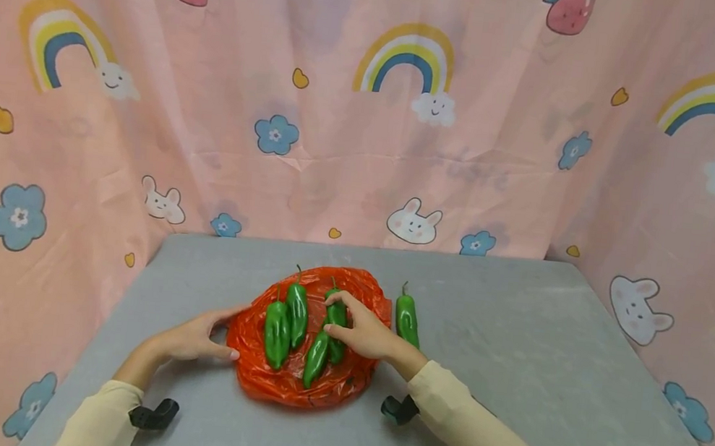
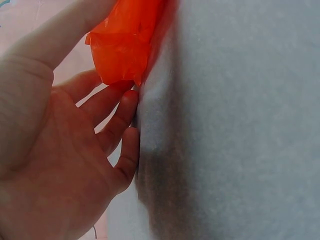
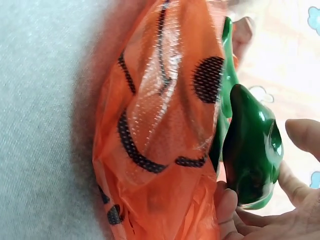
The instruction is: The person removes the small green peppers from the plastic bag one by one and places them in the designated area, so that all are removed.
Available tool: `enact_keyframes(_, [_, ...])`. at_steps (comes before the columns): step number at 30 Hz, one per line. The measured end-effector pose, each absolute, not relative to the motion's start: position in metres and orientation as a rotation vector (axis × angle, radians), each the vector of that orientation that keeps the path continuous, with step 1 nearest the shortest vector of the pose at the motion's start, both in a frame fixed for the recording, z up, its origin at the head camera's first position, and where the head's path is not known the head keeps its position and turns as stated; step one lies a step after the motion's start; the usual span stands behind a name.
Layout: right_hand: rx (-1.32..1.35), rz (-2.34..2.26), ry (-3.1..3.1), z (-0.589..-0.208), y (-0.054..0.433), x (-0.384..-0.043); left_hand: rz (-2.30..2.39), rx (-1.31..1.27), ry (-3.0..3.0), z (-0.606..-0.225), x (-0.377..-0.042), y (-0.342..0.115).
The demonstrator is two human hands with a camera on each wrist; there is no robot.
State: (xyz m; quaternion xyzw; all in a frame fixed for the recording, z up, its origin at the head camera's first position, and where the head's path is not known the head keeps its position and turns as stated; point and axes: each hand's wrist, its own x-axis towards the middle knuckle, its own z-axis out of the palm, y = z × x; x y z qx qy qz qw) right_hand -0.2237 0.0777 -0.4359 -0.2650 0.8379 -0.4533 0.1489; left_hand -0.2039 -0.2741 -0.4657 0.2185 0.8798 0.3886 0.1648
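Note:
An orange-red plastic bag [image 1: 274,389] with black markings lies spread on the table. On it lie several glossy green peppers [image 1: 277,334], two side by side at the left. My left hand [image 1: 191,336] rests at the bag's left edge, thumb and fingers spread, the fingers partly under the plastic in the left wrist view. Over the right-hand peppers reaches my right hand [image 1: 362,329]. In the right wrist view its fingers touch one green pepper [image 3: 252,150], while the thumb stands off from it. The hand hides part of that pepper in the head view.
Another green pepper [image 1: 407,319] lies on the grey table [image 1: 513,356], just right of the bag. A pink curtain [image 1: 336,177] with rainbows and rabbits hangs behind and on both sides. Each wrist carries a black camera mount [image 1: 154,414].

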Motion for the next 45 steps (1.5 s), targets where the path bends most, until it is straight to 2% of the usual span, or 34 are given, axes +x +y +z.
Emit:
enact_keyframes(25, [-0.912,-1.510,2.293,-0.424,0.100,-0.218,1.105,0.570,2.517,-0.463,-0.201,-0.272])
enact_keyframes(37, [-0.845,-1.562,2.339,-0.421,0.113,-0.220,1.116,0.579,2.518,-0.465,-0.202,-0.272])
enact_keyframes(45, [-0.907,-1.570,2.280,-0.417,0.124,-0.221,1.114,0.597,2.516,-0.465,-0.202,-0.273])
